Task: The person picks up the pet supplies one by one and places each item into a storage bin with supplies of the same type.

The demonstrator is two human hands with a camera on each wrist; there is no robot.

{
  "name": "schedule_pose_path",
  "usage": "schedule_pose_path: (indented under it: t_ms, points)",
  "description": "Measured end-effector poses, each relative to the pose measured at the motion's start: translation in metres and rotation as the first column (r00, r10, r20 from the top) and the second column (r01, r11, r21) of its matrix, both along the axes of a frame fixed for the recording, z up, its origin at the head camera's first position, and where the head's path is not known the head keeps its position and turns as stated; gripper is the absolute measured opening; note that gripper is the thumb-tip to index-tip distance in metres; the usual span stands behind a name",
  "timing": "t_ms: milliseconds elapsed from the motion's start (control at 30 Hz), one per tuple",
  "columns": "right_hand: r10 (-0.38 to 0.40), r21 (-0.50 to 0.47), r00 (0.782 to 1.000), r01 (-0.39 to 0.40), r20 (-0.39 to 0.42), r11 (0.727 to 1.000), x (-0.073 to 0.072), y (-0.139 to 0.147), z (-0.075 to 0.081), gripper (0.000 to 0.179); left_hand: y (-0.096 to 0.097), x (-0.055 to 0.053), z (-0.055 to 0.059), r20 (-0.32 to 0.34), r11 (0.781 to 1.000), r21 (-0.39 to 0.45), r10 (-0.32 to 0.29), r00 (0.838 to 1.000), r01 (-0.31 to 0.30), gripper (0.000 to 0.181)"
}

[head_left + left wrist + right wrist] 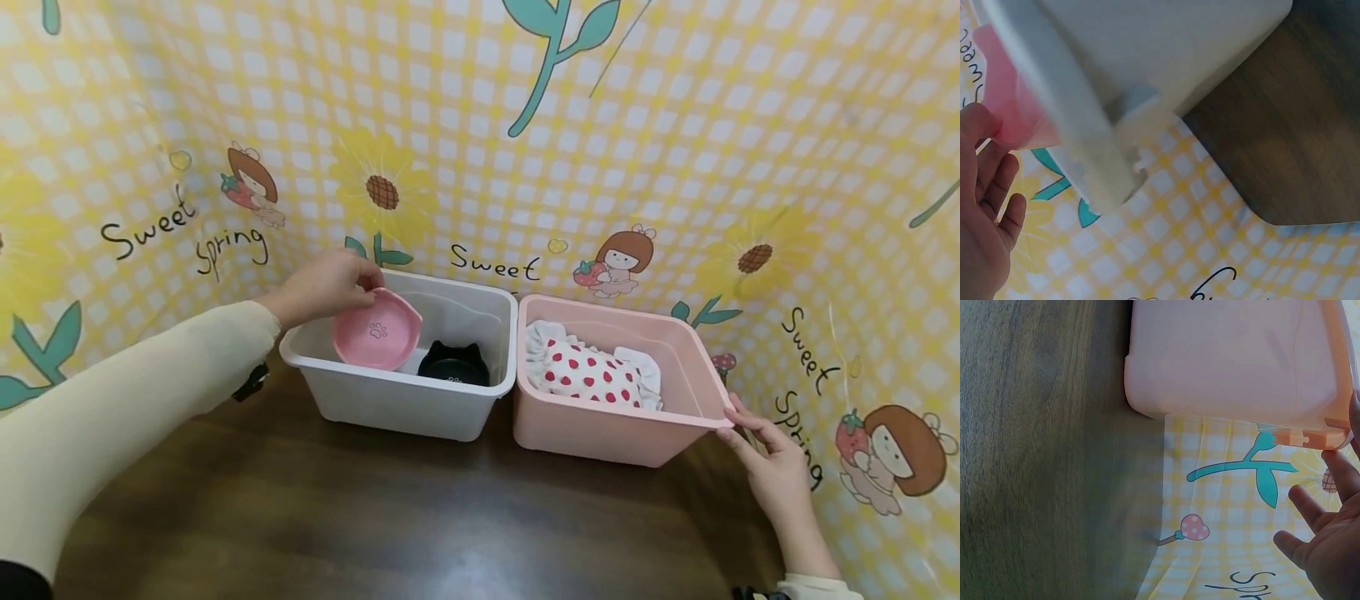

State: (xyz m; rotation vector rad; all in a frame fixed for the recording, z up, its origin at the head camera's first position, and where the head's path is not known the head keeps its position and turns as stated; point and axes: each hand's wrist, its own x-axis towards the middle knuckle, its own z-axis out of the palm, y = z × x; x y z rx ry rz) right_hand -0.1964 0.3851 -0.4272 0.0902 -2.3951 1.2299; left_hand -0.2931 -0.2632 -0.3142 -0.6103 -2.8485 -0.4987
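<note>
My left hand (330, 287) pinches the edge of a pink cat-eared bowl (377, 330) with a paw print. It holds the bowl tilted in the left part of a white bin (405, 408). Inside that bin, to the right of the pink bowl, is a black cat-eared bowl (453, 365). My right hand (776, 467) grips the right front rim corner of a pink bin (592, 433), several fingers spread in the right wrist view. A white frilled cushion with red strawberries (588, 372) lies in the pink bin, with some white fabric (641, 371) behind it.
Both bins stand side by side on a dark wooden table (375, 517), close to the yellow checked cloth (465, 167) that hangs behind and at both sides. A narrow gap parts the bins at the front.
</note>
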Motion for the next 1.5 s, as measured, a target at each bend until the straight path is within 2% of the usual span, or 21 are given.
schedule_pose_path:
  t_ms: [100, 200, 500, 700, 800, 933, 1067, 1200, 1333, 1500]
  points:
    - [-0.003, -0.009, 1.000, 0.003, 0.007, 1.000, 0.000, -0.001, 0.000, 0.035, -0.001, -0.003, -0.005, 0.018, 1.000, -0.016, 0.000, 1.000, 0.001, 0.008]
    - [-0.008, -0.007, 1.000, 0.008, -0.001, 1.000, 0.000, -0.002, -0.001, 0.034, -0.001, -0.005, -0.013, 0.071, 1.000, 0.003, 0.011, 0.997, -0.011, 0.007]
    - [-0.005, 0.000, 1.000, 0.005, -0.015, 1.000, 0.001, -0.003, -0.006, 0.033, -0.008, -0.011, -0.041, 0.199, 0.997, 0.033, 0.065, 0.978, -0.073, 0.006]
    - [0.007, -0.021, 1.000, -0.008, -0.015, 1.000, 0.000, -0.006, -0.007, 0.033, -0.010, -0.015, -0.051, 0.239, 0.996, 0.024, 0.078, 0.968, -0.087, 0.007]
    - [0.007, -0.025, 1.000, -0.007, -0.006, 1.000, 0.000, -0.007, -0.009, 0.034, -0.009, -0.018, -0.058, 0.243, 0.997, -0.007, 0.079, 0.967, -0.079, 0.008]
    - [0.002, -0.025, 1.000, -0.001, 0.006, 1.000, 0.002, -0.007, -0.012, 0.034, -0.007, -0.022, -0.068, 0.197, 0.996, -0.072, 0.071, 0.978, -0.058, 0.007]
    - [0.008, -0.034, 1.000, -0.008, -0.010, 0.999, 0.003, -0.005, -0.012, 0.033, -0.002, -0.024, -0.074, 0.172, 0.993, -0.084, 0.092, 0.981, -0.079, 0.005]
    - [0.013, -0.028, 1.000, -0.014, -0.027, 1.000, 0.003, -0.001, -0.010, 0.033, 0.003, -0.027, -0.075, 0.187, 0.988, -0.073, 0.146, 0.971, -0.134, 0.007]
    - [0.007, -0.014, 1.000, -0.007, -0.018, 1.000, 0.000, 0.002, -0.007, 0.033, 0.004, -0.030, -0.072, 0.192, 0.981, -0.113, 0.179, 0.965, -0.160, 0.009]
    - [0.010, -0.004, 1.000, -0.010, 0.014, 1.000, -0.003, 0.003, -0.002, 0.035, 0.002, -0.032, -0.064, 0.126, 0.987, -0.091, 0.145, 0.981, -0.134, 0.016]
